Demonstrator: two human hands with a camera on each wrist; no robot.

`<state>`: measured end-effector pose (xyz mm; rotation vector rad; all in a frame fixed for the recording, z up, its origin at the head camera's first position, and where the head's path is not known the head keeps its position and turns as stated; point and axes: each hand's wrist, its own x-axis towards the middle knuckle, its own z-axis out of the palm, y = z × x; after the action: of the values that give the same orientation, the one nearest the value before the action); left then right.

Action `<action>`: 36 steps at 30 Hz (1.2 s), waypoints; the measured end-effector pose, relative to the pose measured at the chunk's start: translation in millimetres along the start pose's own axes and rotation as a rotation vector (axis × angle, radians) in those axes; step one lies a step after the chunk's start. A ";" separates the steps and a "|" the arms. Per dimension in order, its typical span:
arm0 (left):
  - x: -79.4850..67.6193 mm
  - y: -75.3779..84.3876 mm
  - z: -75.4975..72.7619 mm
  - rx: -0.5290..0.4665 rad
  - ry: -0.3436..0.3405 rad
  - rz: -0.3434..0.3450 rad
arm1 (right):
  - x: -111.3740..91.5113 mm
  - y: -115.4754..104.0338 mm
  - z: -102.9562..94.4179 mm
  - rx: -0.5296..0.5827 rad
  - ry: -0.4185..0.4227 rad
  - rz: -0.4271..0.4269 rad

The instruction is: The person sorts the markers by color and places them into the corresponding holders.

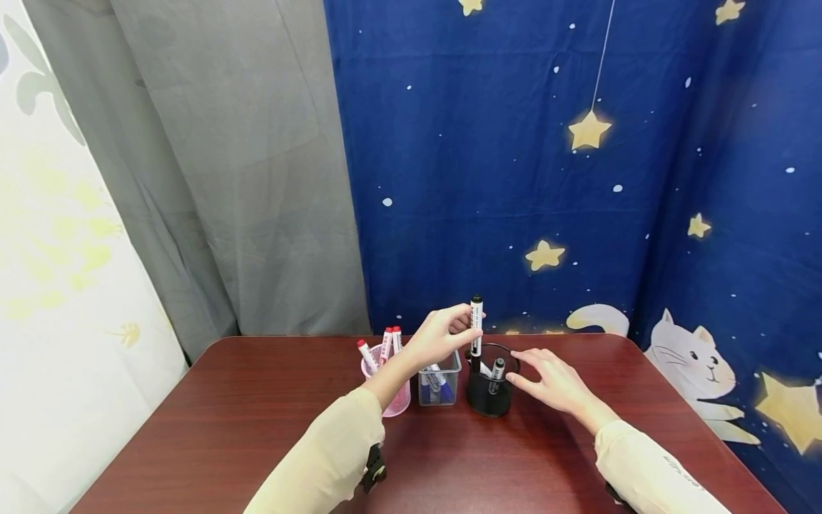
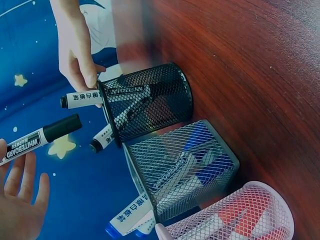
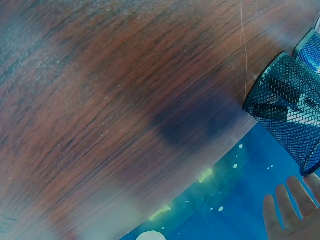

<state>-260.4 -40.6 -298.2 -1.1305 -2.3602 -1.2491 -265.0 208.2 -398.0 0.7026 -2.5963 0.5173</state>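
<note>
My left hand (image 1: pixel 443 335) pinches a black-capped whiteboard marker (image 1: pixel 476 321) and holds it upright over the black mesh pen cup (image 1: pixel 488 398). In the left wrist view the marker (image 2: pixel 40 140) is clear of that cup, its capped end towards it. Two black-capped markers stand inside the cup; one black-capped marker (image 2: pixel 82 99) leans out by the rim. At the cup's right side, my right hand (image 1: pixel 554 378) has its thumb and fingertips at the rim. Its fingers (image 3: pixel 291 200) look spread and fairly straight in the right wrist view.
Left of the black cup stands a silver square mesh holder (image 1: pixel 439 400) with blue markers. Beyond it is a pink round mesh cup (image 1: pixel 399 403) with red-capped markers. All stand near the far edge of the brown wooden table (image 1: pixel 270 428), before a starry curtain (image 1: pixel 481 178).
</note>
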 end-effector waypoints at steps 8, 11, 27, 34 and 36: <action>7.3 -4.8 5.1 -0.010 -0.007 -0.066 | 0.0 -0.2 -0.2 -0.005 -0.002 0.000; 10.3 -6.8 8.4 -0.016 -0.010 -0.072 | 0.0 -0.4 -0.4 -0.002 -0.001 0.003; 18.1 -16.5 24.0 -0.021 0.010 -0.127 | -0.3 -0.9 -0.5 -0.002 0.008 -0.004; 17.5 -18.5 29.4 -0.021 -0.015 -0.136 | -0.4 0.0 0.1 0.001 0.011 -0.004; 16.8 -18.6 30.2 -0.015 -0.022 -0.140 | -0.5 0.4 0.2 0.003 0.011 -0.006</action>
<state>-281.1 -14.3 -318.8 -1.0032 -2.4881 -1.3080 -264.9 208.5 -398.6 0.7067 -2.5829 0.5224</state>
